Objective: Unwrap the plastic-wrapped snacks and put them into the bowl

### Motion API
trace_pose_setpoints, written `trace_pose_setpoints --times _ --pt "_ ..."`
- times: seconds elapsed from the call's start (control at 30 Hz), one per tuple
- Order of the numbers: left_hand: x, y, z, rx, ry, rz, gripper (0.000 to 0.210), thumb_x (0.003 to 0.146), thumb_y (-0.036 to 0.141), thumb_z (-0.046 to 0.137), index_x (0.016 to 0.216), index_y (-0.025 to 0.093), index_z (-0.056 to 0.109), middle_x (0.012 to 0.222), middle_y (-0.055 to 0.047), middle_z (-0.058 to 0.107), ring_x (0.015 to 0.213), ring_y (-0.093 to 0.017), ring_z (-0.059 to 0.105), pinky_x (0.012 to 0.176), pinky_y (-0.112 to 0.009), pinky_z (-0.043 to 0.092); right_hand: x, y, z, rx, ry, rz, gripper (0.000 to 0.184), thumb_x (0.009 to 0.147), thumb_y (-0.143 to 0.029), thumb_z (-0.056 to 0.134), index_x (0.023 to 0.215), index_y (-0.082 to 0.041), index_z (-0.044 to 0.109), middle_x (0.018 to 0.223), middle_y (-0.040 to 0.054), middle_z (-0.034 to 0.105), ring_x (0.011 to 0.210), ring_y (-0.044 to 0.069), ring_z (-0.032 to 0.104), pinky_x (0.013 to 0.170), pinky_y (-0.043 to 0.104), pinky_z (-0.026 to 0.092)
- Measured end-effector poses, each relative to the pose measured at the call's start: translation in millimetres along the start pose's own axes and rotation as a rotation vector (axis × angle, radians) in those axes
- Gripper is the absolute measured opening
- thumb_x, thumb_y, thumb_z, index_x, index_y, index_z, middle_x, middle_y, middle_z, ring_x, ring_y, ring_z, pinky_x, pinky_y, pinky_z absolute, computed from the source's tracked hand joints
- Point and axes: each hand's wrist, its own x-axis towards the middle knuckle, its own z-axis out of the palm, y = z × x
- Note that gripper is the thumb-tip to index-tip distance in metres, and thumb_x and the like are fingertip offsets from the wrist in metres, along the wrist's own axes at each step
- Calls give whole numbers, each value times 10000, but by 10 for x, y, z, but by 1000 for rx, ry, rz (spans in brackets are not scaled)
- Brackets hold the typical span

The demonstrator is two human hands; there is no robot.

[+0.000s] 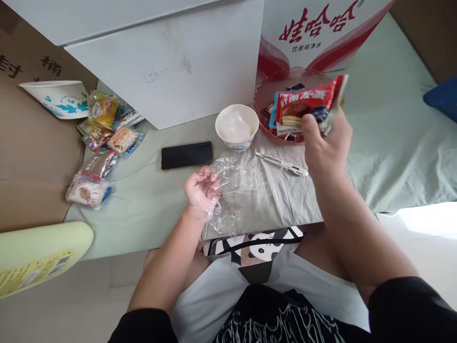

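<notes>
My right hand (326, 140) is closed round a red snack packet (303, 102), with the edge of at least one more wrapper showing by my fingers. It hangs over a pink see-through bowl (262, 107) that contains several dark and blue wrapped pieces. Curled inside a clear plastic bag (241, 178), my left hand (203, 190) grips the film. A white paper bowl (237, 127) with a blue leaf pattern stands between both hands, farther back. Beside it lie a black phone (187, 155) and a white utility knife (282, 164).
Several wrapped snacks (102, 143) are piled at the left, near a tilted paper bowl (59, 97). A large white box (167, 66) and a red-and-white carton (317, 38) form a wall at the back. A pale green bottle (46, 243) juts in at lower left.
</notes>
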Motion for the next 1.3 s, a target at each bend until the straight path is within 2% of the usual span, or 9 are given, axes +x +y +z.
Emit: trace_pose_setpoints --times 0.17,0.33,0.5,0.6,0.77,0.9,1.03,1.17,1.3 --pt "11 28 -34 49 -66 10 158 577 165 512 598 193 357 564 24 429 391 -64 378 319 -138 229 6 59 -34 -149 83 1 536 908 -484 664 1372 -289 480 1298 145 614 828 219 682 712 421 576" --pt "-7 6 -36 186 -173 -27 240 544 181 666 532 168 427 605 20 465 456 -66 436 330 -131 203 -521 -122 133 49 -284 -67 251 955 -307 544 1202 -265 543 922 36 670 700 172 645 644 341 553" --pt "-34 -49 -52 326 -200 63 383 505 132 815 446 140 437 726 -19 608 606 -105 594 472 -180 437 -730 -234 243 -95 -453 -275 201 900 -267 598 1100 -253 614 996 77 712 966 274 687 867 461 569" --pt "-11 -43 -72 203 -34 117 165 664 237 754 595 163 624 745 -35 671 680 -157 669 592 -254 547 -766 -170 270 -247 -363 -189 239 888 -318 623 1120 -261 625 973 79 702 902 283 678 819 468 570" --pt "55 -68 -87 -26 149 244 273 871 323 608 628 207 573 749 -13 698 813 -180 724 749 -306 597 -835 -119 242 -320 -351 -28 495 906 -447 640 1348 -246 539 825 47 641 717 251 623 729 465 577" --pt "73 -50 -80 -113 151 287 267 893 317 592 651 209 558 841 0 728 993 -202 736 858 -358 609 -830 -228 131 -270 -309 -68 527 934 -450 612 1418 -269 509 1177 157 634 1083 369 635 890 595 564" --pt "21 88 -100 -100 111 334 258 882 308 612 655 209 539 873 3 740 1130 -231 703 875 -379 611 -838 -195 136 -106 -510 -34 603 956 -469 574 1511 -270 447 1082 104 717 848 269 693 801 491 604" --pt "-58 92 -124 -147 10 285 338 889 288 589 587 195 470 813 1 748 1130 -259 699 894 -467 608 -831 -55 242 98 -613 44 764 933 -536 600 1597 -292 313 1304 134 689 889 239 728 727 408 612" --pt "-63 16 -89 -86 -46 152 402 961 293 493 582 188 411 815 -14 751 1058 -263 722 868 -482 605 -797 -30 290 208 -653 118 593 920 -536 638 1449 -303 505 1102 72 743 842 219 719 715 404 608"
